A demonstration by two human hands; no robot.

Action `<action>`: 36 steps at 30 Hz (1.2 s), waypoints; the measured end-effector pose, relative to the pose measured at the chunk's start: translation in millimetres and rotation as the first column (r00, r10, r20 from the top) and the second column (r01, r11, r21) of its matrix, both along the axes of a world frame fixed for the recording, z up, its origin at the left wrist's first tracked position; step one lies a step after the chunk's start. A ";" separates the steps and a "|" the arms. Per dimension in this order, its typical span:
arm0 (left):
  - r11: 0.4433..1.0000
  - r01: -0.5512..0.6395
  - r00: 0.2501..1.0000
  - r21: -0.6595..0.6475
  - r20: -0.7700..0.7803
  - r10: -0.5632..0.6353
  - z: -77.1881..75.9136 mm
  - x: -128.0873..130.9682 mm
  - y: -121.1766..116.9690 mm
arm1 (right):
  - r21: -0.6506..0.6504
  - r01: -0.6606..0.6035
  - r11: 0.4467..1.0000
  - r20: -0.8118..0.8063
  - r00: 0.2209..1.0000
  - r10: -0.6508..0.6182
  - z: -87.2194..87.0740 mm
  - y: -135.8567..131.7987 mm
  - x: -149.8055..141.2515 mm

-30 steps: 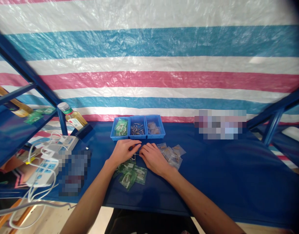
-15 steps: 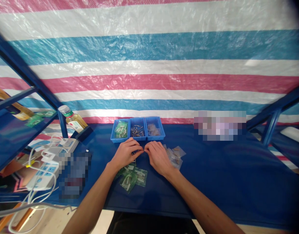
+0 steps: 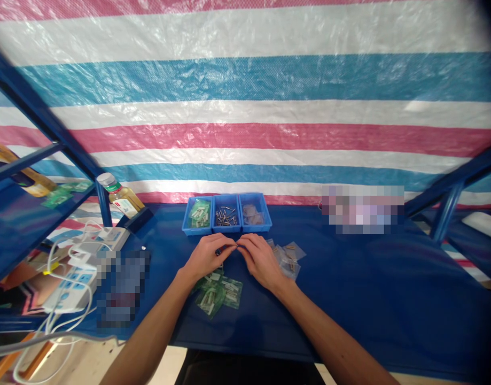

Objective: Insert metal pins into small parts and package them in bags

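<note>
Head view looks down on a left hand [image 3: 207,256] and a right hand [image 3: 260,261], curled and narrow, fingertips almost meeting over a blue tabletop [image 3: 349,278]; a tiny metal pin [image 3: 218,252] sits at the left hand's fingers, though whether either hand grips it cannot be told. Such a pin would be light, stiff and slippery, best pinched by its shaft. Ahead stands a blue three-compartment tray [image 3: 225,232] of green-labelled packets [image 3: 199,212], loose pins [image 3: 224,217] and clear packets [image 3: 251,214]; green-labelled zip bags [image 3: 217,295] lie just below the hands, clear zip bags [image 3: 287,260] to their right, neither in the way
</note>
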State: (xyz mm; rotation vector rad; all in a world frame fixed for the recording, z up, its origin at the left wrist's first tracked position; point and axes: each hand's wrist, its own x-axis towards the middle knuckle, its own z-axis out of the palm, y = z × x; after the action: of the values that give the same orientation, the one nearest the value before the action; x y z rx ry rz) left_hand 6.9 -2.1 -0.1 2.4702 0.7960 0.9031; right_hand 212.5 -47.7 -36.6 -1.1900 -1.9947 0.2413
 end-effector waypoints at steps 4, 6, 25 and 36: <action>1.000 -0.005 1.000 0.005 -0.007 0.005 0.5 1.0 -0.9 | 0.006 0.005 1.000 -0.036 0.999 -0.005 1.2 -0.3 -1.0; 1.000 -0.016 1.000 0.005 -0.023 0.016 1.2 0.7 -0.9 | 0.002 0.010 1.000 -0.049 0.999 -0.010 1.5 -0.4 -1.0; 0.992 0.036 0.992 0.119 -0.125 -0.021 3.4 3.0 -3.0 | 0.038 -0.023 0.999 -0.096 0.995 0.026 4.9 -4.2 0.8; 0.992 0.034 0.991 0.125 -0.130 -0.017 4.4 2.8 -3.5 | -0.017 -0.050 0.999 -0.078 0.996 0.049 1.8 -2.5 1.6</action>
State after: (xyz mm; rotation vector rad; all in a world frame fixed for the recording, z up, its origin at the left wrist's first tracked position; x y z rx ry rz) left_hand 9.8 -5.6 4.3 2.6658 0.7685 0.8157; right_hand 214.1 -50.3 -34.8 -1.1269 -1.9597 0.3276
